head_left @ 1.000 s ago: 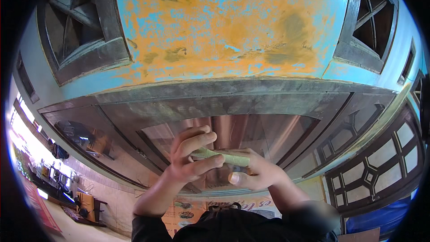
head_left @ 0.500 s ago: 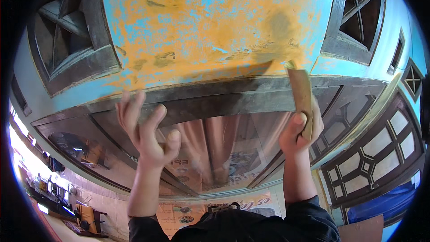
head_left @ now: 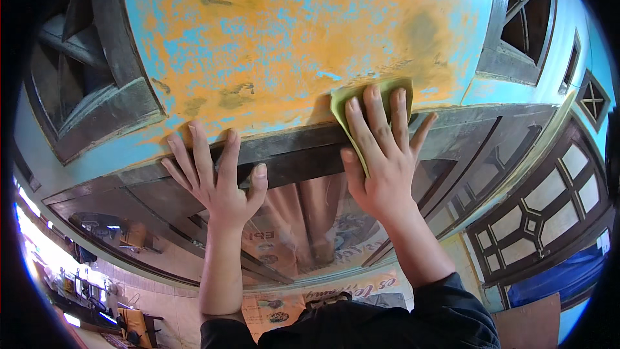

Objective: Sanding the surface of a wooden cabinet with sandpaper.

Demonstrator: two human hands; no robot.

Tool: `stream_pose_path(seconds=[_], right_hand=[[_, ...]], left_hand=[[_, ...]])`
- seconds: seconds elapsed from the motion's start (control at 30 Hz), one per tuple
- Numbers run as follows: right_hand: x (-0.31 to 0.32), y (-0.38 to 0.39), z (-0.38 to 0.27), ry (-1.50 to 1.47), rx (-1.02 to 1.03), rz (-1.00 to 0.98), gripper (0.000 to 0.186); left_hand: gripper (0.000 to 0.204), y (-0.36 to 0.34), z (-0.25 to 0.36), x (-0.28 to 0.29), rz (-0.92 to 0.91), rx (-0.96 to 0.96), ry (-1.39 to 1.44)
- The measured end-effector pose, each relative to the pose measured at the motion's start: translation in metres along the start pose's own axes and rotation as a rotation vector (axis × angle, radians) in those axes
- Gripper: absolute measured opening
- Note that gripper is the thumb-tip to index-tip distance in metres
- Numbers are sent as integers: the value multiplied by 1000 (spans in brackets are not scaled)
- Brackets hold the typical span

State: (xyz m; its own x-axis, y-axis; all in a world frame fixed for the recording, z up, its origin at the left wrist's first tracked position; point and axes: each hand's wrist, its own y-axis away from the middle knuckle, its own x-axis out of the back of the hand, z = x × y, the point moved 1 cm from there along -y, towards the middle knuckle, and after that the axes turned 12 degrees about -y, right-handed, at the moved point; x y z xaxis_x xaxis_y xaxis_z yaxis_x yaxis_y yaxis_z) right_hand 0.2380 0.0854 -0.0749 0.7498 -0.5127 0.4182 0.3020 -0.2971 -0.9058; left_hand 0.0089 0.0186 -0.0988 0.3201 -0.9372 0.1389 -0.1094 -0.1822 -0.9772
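Note:
A wall panel [head_left: 278, 45] with patchy orange over light blue rises in front of me. My right hand [head_left: 384, 161] holds a yellow-green sheet of sandpaper [head_left: 339, 106] against the panel's lower edge. Its middle fingers lie over the sheet, the little finger rests outside its right edge, and the thumb is at its lower left side. To the left, my left hand [head_left: 223, 181] has its fingers spread on the dark wooden frame [head_left: 284, 142] under the panel, fingertips close to the orange surface. It holds nothing.
Dark wooden lattice vents [head_left: 97, 77] flank the panel on both sides. Below the frame are glossy glazed panels with a pinkish curtain [head_left: 310, 220]. A dark panelled door [head_left: 542, 207] and a blue cover [head_left: 562, 278] are at right. Printed orange sheeting [head_left: 271, 310] lies below me.
My right hand has turned the sandpaper, held edge-on before, flat onto the panel and shifted left. My left hand has come forward from the air onto the frame.

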Motion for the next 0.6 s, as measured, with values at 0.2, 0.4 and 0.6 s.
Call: stream_pose_path(seconds=[0.2, 0.4, 0.6], right_hand=[[-1, 5, -9, 75, -20, -54, 63], [5, -15, -16, 5, -80, -57, 66], [8, 11, -12, 44, -114, -123, 68]], left_hand=[[48, 1, -3, -2, 22, -3, 26], [47, 2, -6, -1, 53, -1, 63], [45, 4, -7, -3, 80, -19, 90]])
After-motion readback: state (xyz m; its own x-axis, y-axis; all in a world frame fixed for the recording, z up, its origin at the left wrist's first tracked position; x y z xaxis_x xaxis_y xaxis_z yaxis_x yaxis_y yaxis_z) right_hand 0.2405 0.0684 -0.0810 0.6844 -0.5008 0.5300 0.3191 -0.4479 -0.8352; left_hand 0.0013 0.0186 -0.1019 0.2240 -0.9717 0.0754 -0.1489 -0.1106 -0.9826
